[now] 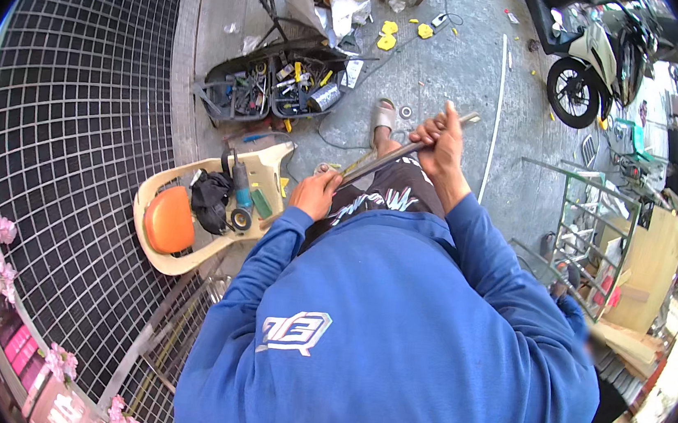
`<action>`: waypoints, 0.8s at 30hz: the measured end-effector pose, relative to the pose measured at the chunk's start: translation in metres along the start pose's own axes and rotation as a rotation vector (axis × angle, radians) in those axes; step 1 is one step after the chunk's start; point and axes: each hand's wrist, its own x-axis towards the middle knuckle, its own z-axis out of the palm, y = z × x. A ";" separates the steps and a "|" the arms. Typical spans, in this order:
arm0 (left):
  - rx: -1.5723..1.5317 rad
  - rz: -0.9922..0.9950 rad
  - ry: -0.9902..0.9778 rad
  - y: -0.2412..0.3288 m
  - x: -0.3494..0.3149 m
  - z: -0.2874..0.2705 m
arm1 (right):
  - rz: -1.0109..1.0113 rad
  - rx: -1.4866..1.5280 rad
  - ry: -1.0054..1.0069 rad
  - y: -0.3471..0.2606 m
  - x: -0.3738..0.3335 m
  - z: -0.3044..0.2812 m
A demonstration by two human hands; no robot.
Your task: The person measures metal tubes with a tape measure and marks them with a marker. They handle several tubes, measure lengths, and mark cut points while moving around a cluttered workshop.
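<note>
A long, thin grey metal bar [381, 162] slants across my lap, its far end up to the right. My left hand [315, 193] is closed around its lower end, near my left knee. Higher up, my right hand [443, 146] wraps its fingers round the bar close to the upper end, with the thumb raised. The bar's tip sticks out past the right hand. To the left of my left hand lies a cream plastic chair [147, 243]. It carries a teal angle grinder [241, 183], a black bag [209, 200], an orange rounded piece [169, 219] and a green block [261, 204].
An open black toolbox [270, 118] full of tools lies ahead to the left, below a plastic bag [328, 0]. Wire mesh [75, 126] lines the left side. On the right are a motorbike [580, 76], a green metal frame [593, 230] and plywood [654, 261]. A cable crosses the concrete.
</note>
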 end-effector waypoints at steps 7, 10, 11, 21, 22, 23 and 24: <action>-0.582 0.251 -0.158 0.112 0.013 -0.050 | -0.363 0.152 0.076 -0.053 -0.118 -0.021; -0.670 0.346 -0.457 0.168 0.008 -0.048 | -0.455 0.096 -0.100 -0.055 -0.140 -0.020; -0.691 0.378 -0.518 0.187 0.009 -0.041 | -0.495 0.018 -0.202 -0.055 -0.144 -0.019; -0.565 0.442 -0.618 0.334 0.071 0.049 | -0.547 -0.229 -0.429 -0.170 -0.114 -0.078; -0.530 0.461 -0.597 0.350 0.079 0.062 | -0.581 -0.277 -0.410 -0.187 -0.114 -0.089; -0.529 0.451 -0.655 0.362 0.089 0.075 | -0.616 -0.280 -0.381 -0.200 -0.117 -0.099; -0.521 0.446 -0.689 0.378 0.101 0.091 | -0.653 -0.282 -0.388 -0.218 -0.118 -0.111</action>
